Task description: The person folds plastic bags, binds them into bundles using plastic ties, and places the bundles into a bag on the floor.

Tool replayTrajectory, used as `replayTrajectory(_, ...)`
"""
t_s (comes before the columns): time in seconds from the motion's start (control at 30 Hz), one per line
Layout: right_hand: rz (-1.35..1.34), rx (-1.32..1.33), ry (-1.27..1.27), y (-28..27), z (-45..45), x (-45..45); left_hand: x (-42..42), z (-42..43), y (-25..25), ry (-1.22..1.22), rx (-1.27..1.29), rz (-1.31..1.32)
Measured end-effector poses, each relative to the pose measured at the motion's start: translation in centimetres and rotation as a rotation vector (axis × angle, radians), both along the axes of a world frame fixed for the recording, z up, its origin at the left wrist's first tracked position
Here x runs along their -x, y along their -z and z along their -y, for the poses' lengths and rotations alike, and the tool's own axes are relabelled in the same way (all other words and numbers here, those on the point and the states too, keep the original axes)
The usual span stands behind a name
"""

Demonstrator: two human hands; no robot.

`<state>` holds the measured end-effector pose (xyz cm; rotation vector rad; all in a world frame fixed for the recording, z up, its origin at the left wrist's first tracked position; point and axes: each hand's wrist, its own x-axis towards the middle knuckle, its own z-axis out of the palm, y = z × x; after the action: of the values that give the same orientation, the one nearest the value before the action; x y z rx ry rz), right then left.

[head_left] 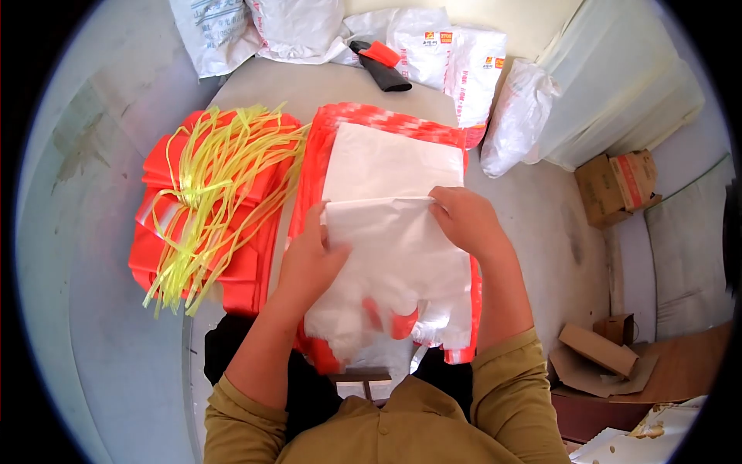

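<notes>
A white plastic bag (394,247) lies in front of me on a stack of red-and-white plastic bags (309,166). Its upper edge is raised in a straight crease, with a flat white sheet (394,162) showing beyond it. My right hand (466,220) pinches the right end of that edge. At the left end, my left hand (311,255) has its fingertips at the edge and its thumb over the bag, slightly blurred. Red shows through gaps in the bag's near end, which hangs toward my lap. I cannot tell whether the white layers are joined.
Left of the stack, yellow plastic strips (224,193) lie across folded red bags (158,251). A black roll with a red band (382,67) and several white printed sacks (297,31) are at the back. Cardboard boxes (603,189) and flattened cardboard (603,359) stand at the right.
</notes>
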<state>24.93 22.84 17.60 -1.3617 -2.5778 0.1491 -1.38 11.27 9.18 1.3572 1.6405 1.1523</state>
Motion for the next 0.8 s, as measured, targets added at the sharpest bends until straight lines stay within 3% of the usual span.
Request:
replayTrajectory(0.13, -0.036, -0.131, 0.027, 3.2, -1.2, 0.6, -0.1, -0.3, -1.5, -0.005, 0.046, -0.011)
replayTrajectory(0.2, -0.113, -0.283, -0.035, 4.9, -0.8, 0.5, -0.1, -0.6, 0.2, 0.034, -0.082, -0.073)
replayTrajectory(0.3, -0.058, -0.22, -0.219, 6.2, 1.8, 0.9, -0.5, -0.9, 1.3, -0.002, -0.157, -0.11)
replayTrajectory(0.4, -0.006, -0.154, -0.181, 7.3, 3.6, -0.1, -0.7, -1.0, 0.8, -0.004, -0.1, -0.13)
replayTrajectory(0.43, 0.04, -0.239, -0.123, 7.4, 3.6, -1.0, -0.6, -0.9, 0.5, 0.002, -0.072, -0.14)
replayTrajectory(0.5, -0.189, -0.162, 0.048, 7.2, 3.9, -2.8, -0.6, -0.8, 0.7, -0.003, -0.095, -0.139)
replayTrajectory(0.57, -0.391, -0.032, 0.195, 6.6, 5.1, -3.9, -0.7, -0.6, 0.5, -0.008, -0.064, -0.126)
replayTrajectory(0.67, -0.832, 0.912, 0.352, 4.4, 7.3, -3.3, -0.4, -0.6, 0.0, -0.005, 0.004, -0.041)
replayTrajectory(0.8, -0.926, 1.03, 0.376, 5.1, 9.4, -1.1, 0.3, -1.0, 1.2, 0.017, 0.061, 0.282)
